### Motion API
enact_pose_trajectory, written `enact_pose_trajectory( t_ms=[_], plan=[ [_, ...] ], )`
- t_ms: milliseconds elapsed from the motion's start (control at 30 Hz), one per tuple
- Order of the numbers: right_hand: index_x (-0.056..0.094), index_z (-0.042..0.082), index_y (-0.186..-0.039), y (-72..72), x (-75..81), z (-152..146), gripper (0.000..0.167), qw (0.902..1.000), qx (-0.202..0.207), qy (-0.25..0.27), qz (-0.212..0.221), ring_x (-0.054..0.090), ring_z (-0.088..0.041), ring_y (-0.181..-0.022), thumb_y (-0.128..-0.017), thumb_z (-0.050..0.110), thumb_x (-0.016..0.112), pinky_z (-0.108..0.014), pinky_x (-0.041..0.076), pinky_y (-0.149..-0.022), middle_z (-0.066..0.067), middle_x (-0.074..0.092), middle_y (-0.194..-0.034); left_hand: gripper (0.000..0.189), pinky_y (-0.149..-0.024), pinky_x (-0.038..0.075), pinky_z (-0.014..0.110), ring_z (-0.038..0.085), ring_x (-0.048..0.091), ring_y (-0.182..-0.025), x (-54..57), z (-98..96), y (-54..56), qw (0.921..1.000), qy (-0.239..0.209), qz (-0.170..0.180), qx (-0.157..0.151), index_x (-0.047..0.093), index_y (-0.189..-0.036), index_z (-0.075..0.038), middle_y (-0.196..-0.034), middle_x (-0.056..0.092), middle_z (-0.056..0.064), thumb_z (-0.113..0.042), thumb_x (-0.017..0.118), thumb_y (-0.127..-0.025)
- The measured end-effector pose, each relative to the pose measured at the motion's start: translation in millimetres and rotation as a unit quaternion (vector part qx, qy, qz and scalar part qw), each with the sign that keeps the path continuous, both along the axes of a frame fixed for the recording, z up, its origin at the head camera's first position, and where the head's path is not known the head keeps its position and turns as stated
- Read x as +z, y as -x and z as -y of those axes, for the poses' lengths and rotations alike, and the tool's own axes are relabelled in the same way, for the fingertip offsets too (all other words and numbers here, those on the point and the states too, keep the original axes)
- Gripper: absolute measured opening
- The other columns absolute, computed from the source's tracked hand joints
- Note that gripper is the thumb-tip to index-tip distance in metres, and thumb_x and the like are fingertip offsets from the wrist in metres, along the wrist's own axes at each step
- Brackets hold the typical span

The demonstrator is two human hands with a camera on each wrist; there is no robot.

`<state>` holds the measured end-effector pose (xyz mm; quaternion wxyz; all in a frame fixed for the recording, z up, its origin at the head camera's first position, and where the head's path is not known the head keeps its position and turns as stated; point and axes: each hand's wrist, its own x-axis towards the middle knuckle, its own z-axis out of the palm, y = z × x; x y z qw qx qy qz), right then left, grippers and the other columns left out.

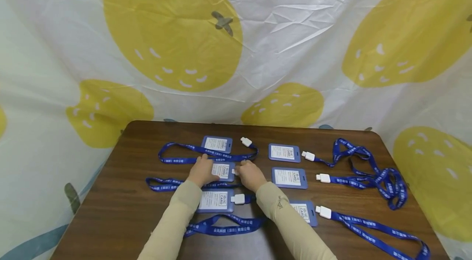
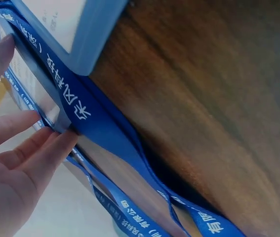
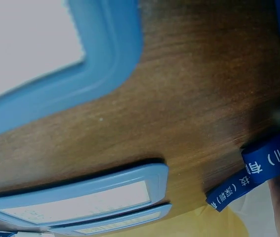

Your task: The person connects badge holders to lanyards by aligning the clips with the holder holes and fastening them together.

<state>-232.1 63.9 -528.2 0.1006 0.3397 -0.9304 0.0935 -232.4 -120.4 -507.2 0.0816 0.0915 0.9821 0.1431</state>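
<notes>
Together, hands [image 1: 202, 171] [image 1: 251, 175] at badge holder [image 1: 223, 171], left-wrist view showing its covered end

Six blue card holders [image 1: 289, 178] lie on one desk [image 1: 114, 215]: three on its nine-o'clock side, three on its three-o'clock side. Six white clips [image 1: 323, 178] and six blue lanyards [image 1: 237, 230] divide likewise. Hands number two: one left hand [image 1: 202, 171], one right hand [image 1: 251, 176].

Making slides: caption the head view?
Left hand and right hand at a card holder among blue lanyards on a table.
</notes>
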Motion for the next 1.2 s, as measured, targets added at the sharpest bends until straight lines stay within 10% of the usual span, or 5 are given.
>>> enact_pose_trajectory(
  t_ms=[333,633,1200],
  plan=[
    [0.065,0.002,-0.077,8.6,-9.5,-10,0.005,0.9978,-0.01,0.058,-0.029,0.055,-0.026,-0.07,-0.077,0.006,0.061,-0.037,0.049,-0.06,-0.008,0.056,-0.073,0.055,-0.081,0.047,0.048,0.035,0.047,-0.105,-0.2,6.7,-4.6,0.9999,0.012,-0.001,-0.009,0.057,-0.116,0.005,-0.113,0.05,0.022,-0.03,0.072,-0.076],
    [0.06,0.002,-0.069,15.8,4.0,-25,0.01,0.9863,-0.102,0.062,-0.115,0.052,-0.026,-0.068,-0.073,0.006,0.068,-0.035,0.047,-0.06,-0.009,0.052,-0.07,0.048,-0.082,0.046,0.05,0.036,0.047,-0.107,0.3,12.8,-7.2,0.9992,-0.019,-0.034,-0.007,0.057,-0.117,0.005,-0.114,0.052,0.023,-0.026,0.067,-0.08],
    [0.062,-0.001,-0.11,36.1,4.7,-32,0.028,0.9876,-0.144,0.015,0.061,0.049,-0.035,-0.111,-0.088,0.015,0.058,-0.045,0.045,-0.086,-0.021,0.05,-0.123,0.047,-0.085,0.045,0.048,0.035,0.048,-0.107,4.3,13.2,-7.5,0.998,-0.043,-0.047,0.0,0.057,-0.116,0.007,-0.115,0.052,0.023,-0.023,0.067,-0.081]
  ],
)
